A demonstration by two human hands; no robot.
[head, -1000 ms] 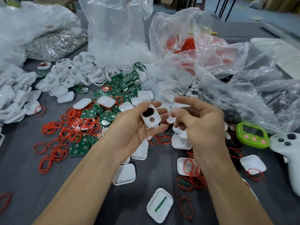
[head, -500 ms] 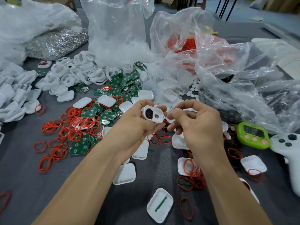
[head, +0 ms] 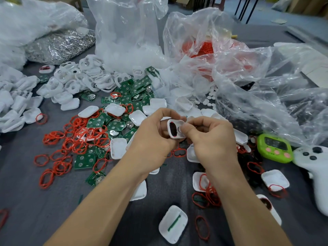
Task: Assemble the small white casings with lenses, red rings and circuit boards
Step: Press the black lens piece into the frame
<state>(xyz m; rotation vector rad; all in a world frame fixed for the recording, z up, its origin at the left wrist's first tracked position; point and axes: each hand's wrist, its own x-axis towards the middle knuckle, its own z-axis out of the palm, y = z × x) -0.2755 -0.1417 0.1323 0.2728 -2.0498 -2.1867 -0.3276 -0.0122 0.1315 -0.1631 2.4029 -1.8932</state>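
Note:
My left hand (head: 152, 137) grips a small white casing (head: 174, 128) with a dark oval opening edged in red, held above the table's middle. My right hand (head: 211, 139) pinches at the casing's right side, thumb and forefinger pressed on it; whatever they hold is hidden. Loose red rings (head: 76, 139) and green circuit boards (head: 115, 125) lie scattered to the left. White casing shells (head: 88, 80) are heaped at the back left, and small white round lenses (head: 210, 96) spill out by the bags.
Clear plastic bags (head: 239, 73) crowd the back and right; one holds red rings (head: 204, 48). A green timer (head: 274, 148) and a white controller (head: 314, 167) sit at the right. Open white shells (head: 173, 224) and rings lie near the front.
The casing has turned in my left hand from facing me to lying on its side. My right hand has closed in and now touches its right end.

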